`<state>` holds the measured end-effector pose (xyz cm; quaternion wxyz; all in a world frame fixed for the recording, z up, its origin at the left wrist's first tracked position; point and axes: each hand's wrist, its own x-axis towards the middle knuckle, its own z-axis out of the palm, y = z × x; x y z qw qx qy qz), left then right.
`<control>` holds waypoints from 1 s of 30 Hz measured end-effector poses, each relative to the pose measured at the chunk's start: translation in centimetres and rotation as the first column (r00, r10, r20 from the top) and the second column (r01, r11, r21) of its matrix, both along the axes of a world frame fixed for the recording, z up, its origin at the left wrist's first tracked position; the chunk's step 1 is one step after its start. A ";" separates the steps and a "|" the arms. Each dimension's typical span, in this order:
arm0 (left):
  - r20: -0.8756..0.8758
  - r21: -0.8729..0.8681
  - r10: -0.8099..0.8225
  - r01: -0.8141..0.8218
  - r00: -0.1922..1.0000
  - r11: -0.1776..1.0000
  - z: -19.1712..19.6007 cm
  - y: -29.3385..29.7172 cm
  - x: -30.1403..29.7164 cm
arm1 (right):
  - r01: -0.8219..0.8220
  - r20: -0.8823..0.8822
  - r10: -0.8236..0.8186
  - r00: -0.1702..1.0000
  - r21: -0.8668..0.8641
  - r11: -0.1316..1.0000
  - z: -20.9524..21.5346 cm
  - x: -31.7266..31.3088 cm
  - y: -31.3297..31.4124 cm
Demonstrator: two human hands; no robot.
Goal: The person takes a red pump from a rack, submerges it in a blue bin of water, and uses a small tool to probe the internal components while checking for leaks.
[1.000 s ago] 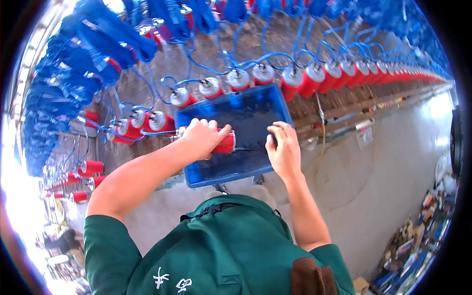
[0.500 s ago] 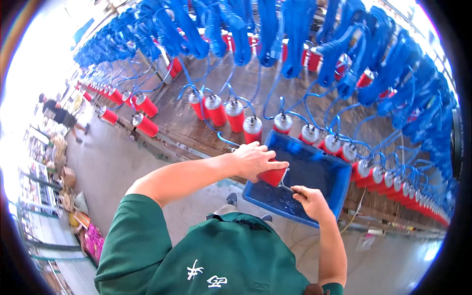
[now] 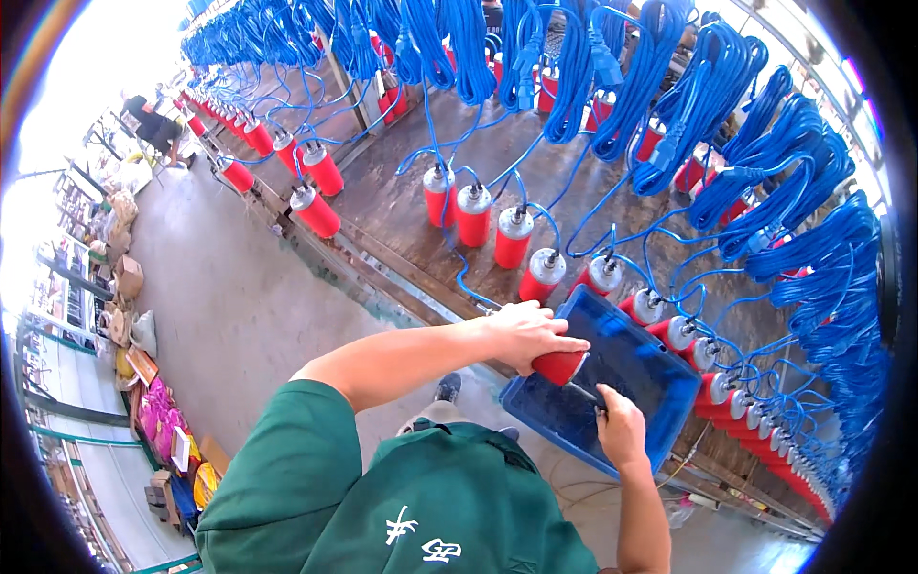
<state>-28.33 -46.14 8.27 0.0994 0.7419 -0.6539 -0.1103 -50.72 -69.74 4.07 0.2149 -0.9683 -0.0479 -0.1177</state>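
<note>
At the lower edge sits the green shirt [image 3: 411, 497], both forearms reaching up from it. The left hand [image 3: 524, 333] is wrapped around a red cylinder [image 3: 557, 365], fingers curled over its top, holding it above the near end of a blue tray [image 3: 650, 383]. The right hand [image 3: 620, 429], at five o'clock from the cylinder, is pinched on a thin dark tool [image 3: 585, 394] whose tip meets the cylinder's lower end. The tray rests tilted on the edge of the desk [image 3: 402, 206], its far corner close against the row of cylinders [image 3: 512, 234] standing upright there.

That row runs from ten o'clock down to four o'clock, each red body capped in silver with a blue cable [image 3: 459, 273] rising from it. Loose cable loops cross the desk between cylinders and crowd the tray's far side. Beyond, from twelve to three o'clock, thick blue coils [image 3: 660, 96] hang in bundles over more red cylinders. At nine o'clock the concrete floor [image 3: 229, 306] stretches away past stacked boxes [image 3: 124, 277]; far off at eleven o'clock a person [image 3: 153, 124] sits by the desk.
</note>
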 end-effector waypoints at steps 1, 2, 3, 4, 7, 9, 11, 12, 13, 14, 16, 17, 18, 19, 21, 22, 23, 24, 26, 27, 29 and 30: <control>-0.009 0.009 0.003 -0.003 1.000 1.000 -0.2 -0.2 0.1 | 0.000 -0.005 0.000 1.000 -0.004 1.000 0.0 0.0 0.2; -0.015 0.005 0.001 -0.001 1.000 1.000 -0.3 -0.4 0.1 | 0.134 -0.162 -0.139 0.977 -0.040 0.990 0.0 -0.1 0.4; -0.028 0.030 0.014 -0.013 0.999 0.999 0.0 -0.3 -0.1 | 0.253 -0.303 -0.270 0.914 -0.092 0.963 -0.1 -0.1 0.6; -0.042 0.056 0.027 -0.024 0.999 0.998 0.3 -0.3 -0.1 | 0.315 -0.409 -0.350 0.843 -0.154 0.937 -0.1 -0.2 0.5; -0.003 0.069 0.001 -0.001 1.000 0.998 1.0 -0.1 0.0 | 0.442 -0.689 -0.017 0.724 0.445 0.779 -0.2 -0.1 -0.9; 0.002 0.056 -0.001 0.001 1.000 0.998 0.5 0.0 0.1 | 0.513 -0.717 0.120 0.686 0.595 0.619 0.1 -0.6 -1.1; 0.007 0.044 -0.001 0.001 1.000 0.999 0.1 0.1 0.2 | 0.702 -0.677 0.254 0.691 0.712 -0.009 -0.5 -1.5 -1.2; 0.005 0.033 0.008 -0.008 1.000 0.999 0.0 0.1 0.2 | 0.672 -0.654 0.228 0.721 0.740 -0.004 -1.0 -1.7 -1.0; 0.003 0.022 0.018 -0.018 1.000 1.000 0.0 0.1 0.2 | 0.673 -0.655 0.227 0.721 0.740 -0.004 -1.3 -2.0 -0.7; 0.003 0.022 0.018 -0.018 1.000 1.000 0.0 0.1 0.1 | 0.595 -0.586 0.168 0.793 0.804 -0.007 -1.7 -2.3 0.0; 0.003 0.055 0.006 -0.006 1.000 0.998 0.1 0.0 0.0 | 0.461 -0.456 0.079 0.886 0.885 -0.059 -1.9 -2.5 0.9; 0.004 0.054 0.006 -0.007 1.000 0.999 0.2 0.0 0.0 | 0.460 -0.456 0.079 0.887 0.886 -0.058 -2.4 -2.6 0.7; 0.001 0.060 0.009 -0.009 1.000 0.998 0.3 0.0 0.0 | 0.432 -0.429 0.079 0.900 0.902 -0.026 -2.4 -2.4 0.7; -0.001 0.066 0.011 -0.011 1.000 0.998 0.5 0.0 0.0 | 0.403 -0.402 0.081 0.912 0.915 0.006 -2.3 -2.2 0.7; 0.005 0.069 0.005 -0.005 1.000 0.998 0.9 0.0 0.0 | 0.436 -0.428 0.089 0.899 0.892 -0.118 -2.1 -2.3 0.2; 0.011 0.071 -0.003 0.002 1.000 0.997 1.1 -0.1 0.0 | 0.453 -0.449 0.101 0.888 0.891 -0.021 -2.6 -2.3 -0.4; 0.011 0.070 -0.009 0.008 1.000 0.998 1.0 -0.3 0.0 | 0.465 -0.471 0.111 0.875 0.882 0.076 -2.9 -2.4 -0.7; 0.013 0.074 -0.004 0.003 1.000 0.997 0.5 -0.1 0.1 | 0.410 -0.436 0.116 0.892 0.891 0.193 -0.2 -1.5 0.6; 0.018 0.072 -0.016 0.015 1.000 0.997 0.7 -0.2 0.0 | 0.393 -0.489 0.090 0.868 0.785 0.479 0.8 -0.7 0.1; 0.028 0.069 -0.023 0.021 0.999 0.997 0.7 -0.3 0.0 | 0.345 -0.540 0.050 0.840 0.603 0.719 1.1 -0.5 -0.1; 0.037 0.065 -0.040 0.038 0.998 0.997 0.8 -0.5 -0.3 | 0.149 -0.397 -0.052 0.916 0.217 0.965 0.6 0.5 0.2; 0.024 0.074 -0.006 0.004 1.000 0.997 0.9 -0.5 -0.4 | 0.180 -0.352 -0.143 0.925 0.074 0.981 0.3 0.5 0.5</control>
